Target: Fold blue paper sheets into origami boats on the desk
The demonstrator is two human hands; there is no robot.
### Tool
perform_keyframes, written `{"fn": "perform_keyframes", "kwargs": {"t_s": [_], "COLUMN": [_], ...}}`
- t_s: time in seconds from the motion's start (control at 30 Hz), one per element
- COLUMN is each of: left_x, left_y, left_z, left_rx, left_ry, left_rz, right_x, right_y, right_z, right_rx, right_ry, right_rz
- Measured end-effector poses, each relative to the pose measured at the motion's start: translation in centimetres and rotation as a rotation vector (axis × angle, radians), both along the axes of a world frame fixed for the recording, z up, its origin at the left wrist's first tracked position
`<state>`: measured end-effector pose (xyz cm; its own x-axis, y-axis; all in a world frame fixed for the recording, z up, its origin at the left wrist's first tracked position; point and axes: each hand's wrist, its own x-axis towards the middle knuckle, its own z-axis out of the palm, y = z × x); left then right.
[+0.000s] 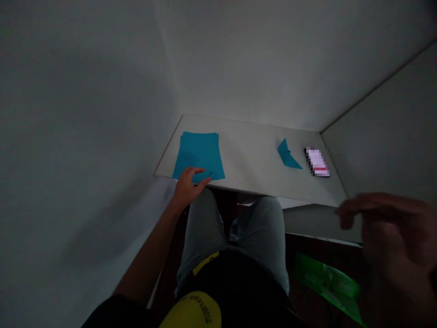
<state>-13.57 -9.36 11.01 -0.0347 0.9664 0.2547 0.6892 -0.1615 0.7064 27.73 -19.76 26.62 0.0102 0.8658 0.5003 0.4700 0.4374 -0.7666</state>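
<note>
A stack of blue paper sheets (200,152) lies on the left part of a white table (249,157). My left hand (189,184) rests at the table's front edge with fingers and thumb pinching the near corner of the stack. A small folded blue paper shape (287,155) sits on the table's right part. My right hand (392,241) hovers low at the right, close to the camera and blurred by motion, with fingers loosely extended and nothing visible in it.
A phone with a lit screen (317,162) lies right of the folded shape. White walls enclose the table on the left, back and right. My knees sit under the front edge. A green plastic object (327,282) lies on the floor at lower right.
</note>
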Motion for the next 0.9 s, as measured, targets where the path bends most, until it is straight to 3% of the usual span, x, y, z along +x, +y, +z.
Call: {"fn": "perform_keyframes", "kwargs": {"t_s": [0.07,0.17,0.3,0.4,0.53,0.7,0.8,0.9], "left_x": [1.2,2.7,3.0,2.8,3.5,4.7,4.4,3.5], "left_y": [1.3,2.5,2.9,2.7,2.6,3.6,5.7,9.0], "left_z": [-2.5,-4.3,-4.6,-3.9,-1.0,5.7,9.8,11.5], "left_rx": [-0.088,-0.148,-0.169,-0.147,-0.068,0.19,0.329,0.391], "left_ry": [0.142,0.304,0.376,0.328,0.151,-0.378,-0.624,-0.721], "left_rz": [-0.013,-0.032,-0.081,-0.083,-0.143,-0.124,-0.1,-0.057], "right_x": [-0.2,0.7,1.9,2.2,1.8,0.4,-0.1,-0.2], "right_y": [2.1,2.8,1.9,1.9,2.9,4.5,5.6,7.1], "right_z": [-3.0,-7.1,-10.6,-12.0,-13.3,-14.4,-15.1,-16.0], "right_rx": [-0.081,-0.229,-0.345,-0.392,-0.456,-0.502,-0.456,-0.375], "right_ry": [0.006,-0.038,-0.063,-0.052,-0.022,-0.008,0.002,0.086], "right_rz": [0.062,0.019,-0.053,-0.086,-0.062,0.018,0.036,0.044]}}
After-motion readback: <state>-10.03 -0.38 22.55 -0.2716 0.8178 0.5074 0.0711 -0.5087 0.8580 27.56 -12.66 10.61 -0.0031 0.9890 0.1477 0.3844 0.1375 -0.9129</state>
